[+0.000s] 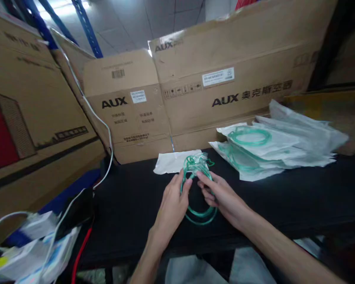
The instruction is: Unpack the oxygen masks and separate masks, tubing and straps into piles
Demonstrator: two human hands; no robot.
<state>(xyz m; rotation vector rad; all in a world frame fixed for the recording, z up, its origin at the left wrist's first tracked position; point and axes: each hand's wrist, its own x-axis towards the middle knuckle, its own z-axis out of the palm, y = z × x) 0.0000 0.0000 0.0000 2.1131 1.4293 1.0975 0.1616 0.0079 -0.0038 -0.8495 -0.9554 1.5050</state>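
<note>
A coil of green plastic tubing (pixel 201 216) with a clear mask-like part (pixel 197 162) at its far end lies on the black table (pixel 284 197). My left hand (pixel 173 203) pinches the coil's left side, fingers closed on the tube. My right hand (pixel 219 193) grips the coil's right side, fingers curled round it. Just beyond the hands lies a flat white empty bag (pixel 171 161).
A pile of sealed clear bags (pixel 272 146) holding green tubing sits at the right rear. Large AUX cardboard boxes (pixel 225 79) wall the table's back and left. White cables (pixel 106 157) and papers (pixel 38 244) lie at the lower left.
</note>
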